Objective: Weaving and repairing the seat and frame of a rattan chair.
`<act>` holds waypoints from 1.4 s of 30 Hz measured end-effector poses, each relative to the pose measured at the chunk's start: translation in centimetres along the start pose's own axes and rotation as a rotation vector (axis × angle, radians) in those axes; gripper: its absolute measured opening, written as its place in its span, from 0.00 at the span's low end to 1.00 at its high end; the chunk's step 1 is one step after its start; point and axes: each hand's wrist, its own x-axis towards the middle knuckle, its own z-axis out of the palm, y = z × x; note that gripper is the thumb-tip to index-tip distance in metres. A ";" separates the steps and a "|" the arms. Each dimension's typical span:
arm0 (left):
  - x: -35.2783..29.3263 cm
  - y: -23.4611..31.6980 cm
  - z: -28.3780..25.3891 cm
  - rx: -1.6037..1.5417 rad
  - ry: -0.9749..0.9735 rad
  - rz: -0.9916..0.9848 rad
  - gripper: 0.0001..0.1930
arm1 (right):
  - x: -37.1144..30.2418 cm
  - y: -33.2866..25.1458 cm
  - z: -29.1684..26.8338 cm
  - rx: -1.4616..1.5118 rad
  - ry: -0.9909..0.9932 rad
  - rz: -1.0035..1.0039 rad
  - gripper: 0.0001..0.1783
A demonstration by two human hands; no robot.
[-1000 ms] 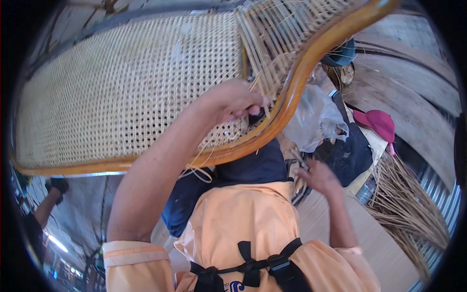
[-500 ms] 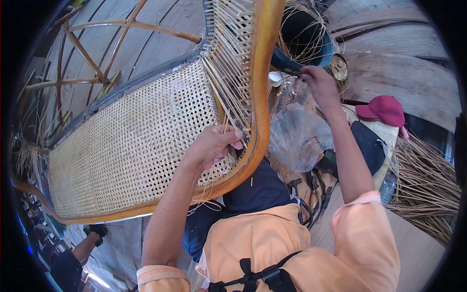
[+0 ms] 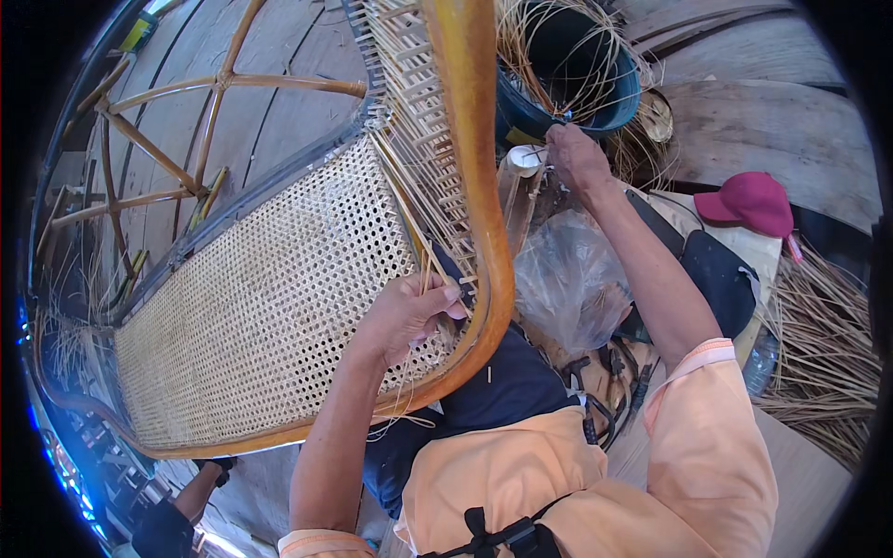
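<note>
A woven cane panel [image 3: 270, 288] with open holes is set in a curved, varnished wooden frame [image 3: 484, 186] across my lap. My left hand [image 3: 414, 312] rests at the panel's lower right corner, thumb and fingers pinched round thin cane strands [image 3: 426, 249]. Loose diagonal strands run up from there along the frame's inner edge. My right hand [image 3: 577, 158] is stretched forward, just at the near side of a dark teal bucket [image 3: 614, 102] and beside a white round-topped container [image 3: 526, 160]. Its fingers are curled together; what they hold, if anything, is too small to make out.
Curly cane strips [image 3: 581, 51] spill from the bucket. A clear plastic bag [image 3: 567, 270] lies below my right forearm. Farther right are a dark red cap [image 3: 747, 203] and a heap of cane [image 3: 828, 344]. Another person's arm [image 3: 197, 493] shows at lower left.
My right hand has moved slightly left, closer to the white container. My left hand keeps its pinch on the strands. The whole view has shifted a little.
</note>
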 end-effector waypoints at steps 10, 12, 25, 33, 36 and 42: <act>-0.6 0.0 0.9 0.035 0.059 0.065 0.05 | -1.1 -1.3 2.0 -0.190 0.000 -0.154 0.10; -0.6 -0.1 0.6 0.005 0.073 0.061 0.05 | -1.1 -1.3 1.2 -0.201 -0.011 -0.157 0.10; -0.5 -1.0 0.2 0.007 0.051 0.177 0.07 | -1.0 1.8 0.8 0.104 0.205 -0.045 0.09; -0.7 -1.9 0.2 0.027 0.028 0.300 0.06 | -5.7 1.6 -3.3 0.215 0.367 -0.028 0.09; -0.3 -2.8 -0.5 -0.054 -0.012 0.334 0.05 | -10.3 -1.5 -8.0 0.352 0.261 0.135 0.08; -0.4 -2.7 -0.9 -0.130 -0.100 0.338 0.06 | -18.9 -8.3 -10.5 0.867 0.065 0.219 0.07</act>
